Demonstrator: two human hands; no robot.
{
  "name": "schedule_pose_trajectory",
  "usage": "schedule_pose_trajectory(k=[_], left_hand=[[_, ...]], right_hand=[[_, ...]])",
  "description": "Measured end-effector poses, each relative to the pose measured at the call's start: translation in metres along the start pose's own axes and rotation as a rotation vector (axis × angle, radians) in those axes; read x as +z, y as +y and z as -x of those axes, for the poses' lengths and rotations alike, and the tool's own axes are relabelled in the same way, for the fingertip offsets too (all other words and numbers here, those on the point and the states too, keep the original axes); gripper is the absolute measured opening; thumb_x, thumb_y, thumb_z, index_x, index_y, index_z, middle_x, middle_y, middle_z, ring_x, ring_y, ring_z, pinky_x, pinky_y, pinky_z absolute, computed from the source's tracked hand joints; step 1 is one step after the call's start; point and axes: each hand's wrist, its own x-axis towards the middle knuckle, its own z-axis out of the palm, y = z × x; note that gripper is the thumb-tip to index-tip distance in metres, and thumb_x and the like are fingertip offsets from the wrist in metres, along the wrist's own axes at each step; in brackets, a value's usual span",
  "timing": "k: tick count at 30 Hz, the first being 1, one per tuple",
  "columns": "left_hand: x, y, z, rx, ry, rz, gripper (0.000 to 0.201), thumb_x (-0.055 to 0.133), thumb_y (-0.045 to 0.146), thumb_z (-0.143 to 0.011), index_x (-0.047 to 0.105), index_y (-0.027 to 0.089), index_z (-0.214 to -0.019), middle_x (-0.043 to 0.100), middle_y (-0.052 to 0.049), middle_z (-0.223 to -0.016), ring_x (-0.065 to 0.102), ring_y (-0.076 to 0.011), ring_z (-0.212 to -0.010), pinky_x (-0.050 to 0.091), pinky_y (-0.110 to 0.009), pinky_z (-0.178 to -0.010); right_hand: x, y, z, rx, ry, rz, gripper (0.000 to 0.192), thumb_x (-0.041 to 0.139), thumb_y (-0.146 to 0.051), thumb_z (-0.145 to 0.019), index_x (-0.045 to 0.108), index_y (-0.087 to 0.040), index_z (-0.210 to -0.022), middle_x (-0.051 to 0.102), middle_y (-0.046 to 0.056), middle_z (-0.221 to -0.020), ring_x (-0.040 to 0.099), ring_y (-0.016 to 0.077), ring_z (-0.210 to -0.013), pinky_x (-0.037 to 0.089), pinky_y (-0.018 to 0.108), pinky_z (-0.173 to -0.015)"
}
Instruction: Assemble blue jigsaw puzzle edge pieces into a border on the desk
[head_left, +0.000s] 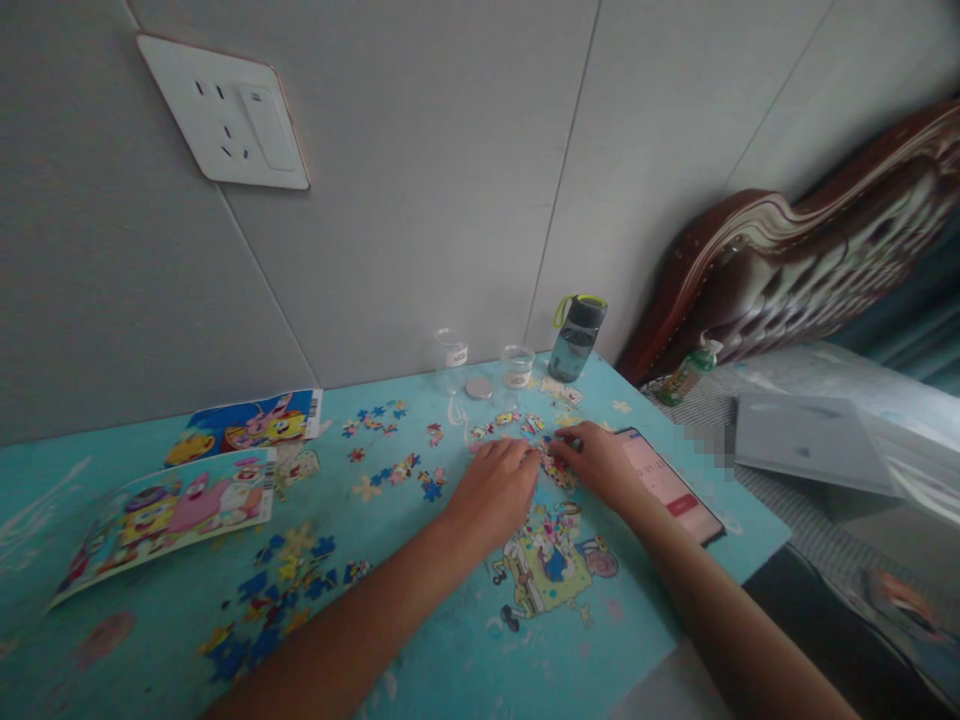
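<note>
My left hand (pixel 499 485) rests on the table with its fingers curled and close together, their tips mostly hidden at a cluster of small jigsaw puzzle pieces (pixel 556 468). What it grips, if anything, I cannot make out. From the right, my right hand (pixel 600 462) reaches to the same cluster, thumb and fingertips pinched at a puzzle piece near its upper edge. More colourful puzzle pieces (pixel 551 520) lie just below the hands, over a cartoon figure (pixel 551 580) printed on the blue table cover. Several other pieces (pixel 510 422) lie just beyond the fingers.
Loose pieces (pixel 281 590) spread at left, with more (pixel 397 470) in the middle. Two cartoon picture sheets (pixel 202 505) lie far left. Clear cups (pixel 517 368), a round lid (pixel 478 388) and a water bottle (pixel 577 340) stand along the wall. A phone (pixel 675 490) lies beside my right forearm.
</note>
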Motion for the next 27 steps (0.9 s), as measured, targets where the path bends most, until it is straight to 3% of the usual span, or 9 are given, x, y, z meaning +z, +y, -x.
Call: schedule_pose_trajectory(k=[5, 8, 15, 22, 27], left_hand=[[0.017, 0.000, -0.020, -0.064, 0.005, -0.039, 0.021, 0.046, 0.016, -0.096, 0.065, 0.011, -0.105, 0.060, -0.013, -0.106, 0.053, -0.0299, -0.109, 0.043, -0.046, -0.093], [0.018, 0.005, -0.022, -0.067, -0.010, -0.041, 0.020, 0.046, 0.016, -0.097, 0.065, 0.013, -0.103, 0.061, -0.011, -0.104, 0.053, -0.0281, -0.107, 0.042, -0.044, -0.093], [0.014, 0.010, -0.020, -0.086, -0.010, 0.052, 0.022, 0.044, 0.017, -0.098, 0.065, 0.014, -0.105, 0.065, -0.009, -0.099, 0.057, -0.0265, -0.102, 0.046, -0.042, -0.086], [0.018, 0.012, -0.014, -0.103, 0.020, 0.179, 0.025, 0.047, 0.023, -0.099, 0.070, 0.017, -0.090, 0.067, -0.007, -0.090, 0.059, -0.0248, -0.097, 0.046, -0.043, -0.090], [0.009, 0.006, -0.005, -0.181, 0.086, 0.294, 0.019, 0.055, 0.017, -0.094, 0.068, 0.018, -0.107, 0.068, -0.008, -0.105, 0.059, -0.0261, -0.108, 0.045, -0.047, -0.098]], right_hand=[[0.006, -0.002, -0.011, 0.016, -0.016, -0.055, 0.020, 0.063, -0.035, -0.083, 0.075, -0.020, -0.088, 0.074, 0.007, -0.089, 0.065, 0.0211, -0.076, 0.046, 0.031, -0.072], [0.006, -0.003, -0.008, 0.013, -0.030, -0.115, 0.022, 0.059, -0.034, -0.085, 0.074, -0.019, -0.086, 0.074, 0.006, -0.079, 0.064, 0.0200, -0.067, 0.047, 0.032, -0.066], [-0.006, -0.021, 0.004, 0.048, 0.011, -0.642, 0.028, 0.065, -0.039, -0.084, 0.076, -0.020, -0.101, 0.078, 0.008, -0.100, 0.070, 0.0261, -0.092, 0.054, 0.040, -0.084], [-0.008, -0.028, 0.010, 0.149, 0.031, -0.828, 0.035, 0.072, -0.043, -0.080, 0.074, -0.018, -0.105, 0.076, 0.008, -0.097, 0.069, 0.0215, -0.083, 0.055, 0.037, -0.078], [-0.010, -0.028, 0.012, 0.181, 0.038, -0.854, 0.040, 0.075, -0.045, -0.077, 0.073, -0.018, -0.105, 0.074, 0.006, -0.088, 0.065, 0.0180, -0.074, 0.054, 0.033, -0.071]])
